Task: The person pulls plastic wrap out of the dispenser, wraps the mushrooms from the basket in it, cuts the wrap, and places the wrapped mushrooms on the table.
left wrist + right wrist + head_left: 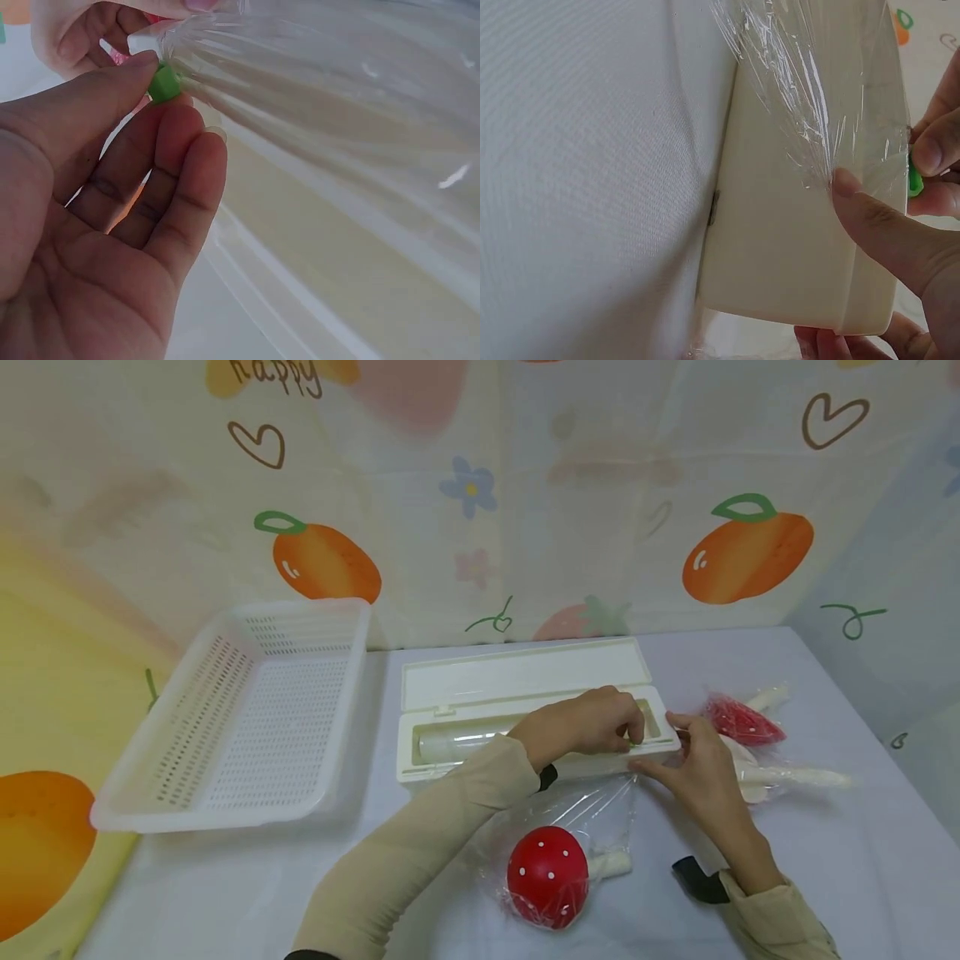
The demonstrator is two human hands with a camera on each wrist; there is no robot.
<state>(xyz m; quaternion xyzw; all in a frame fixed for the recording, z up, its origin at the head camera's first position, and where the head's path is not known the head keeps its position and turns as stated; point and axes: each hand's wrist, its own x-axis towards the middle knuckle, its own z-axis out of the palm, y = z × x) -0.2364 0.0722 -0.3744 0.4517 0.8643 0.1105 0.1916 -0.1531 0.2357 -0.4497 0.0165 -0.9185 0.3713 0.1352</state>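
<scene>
A white cling film dispenser (pixel 585 767) lies with its lid (pixel 517 678) folded back, a roll of film (pixel 453 745) inside. Over its right end reaches my left hand (pixel 588 722), thumb and fingertips pinching a small green slide cutter (pixel 165 84) at the front edge. My right hand (pixel 701 768) grips the dispenser's right end, its thumb (pixel 874 225) pressed on the front wall over the film. Clear film (pixel 810 75) hangs down the front, gathered near the cutter in the left wrist view. Below it, a red white-dotted toy mushroom (pixel 547 877) lies under film.
Right of the dispenser lie other film-wrapped pieces, among them a red dotted one (pixel 744 720) and one with a white stem (pixel 798 777). A white perforated basket (pixel 315 806) stands at the left. A printed cloth (pixel 420 510) hangs behind the table.
</scene>
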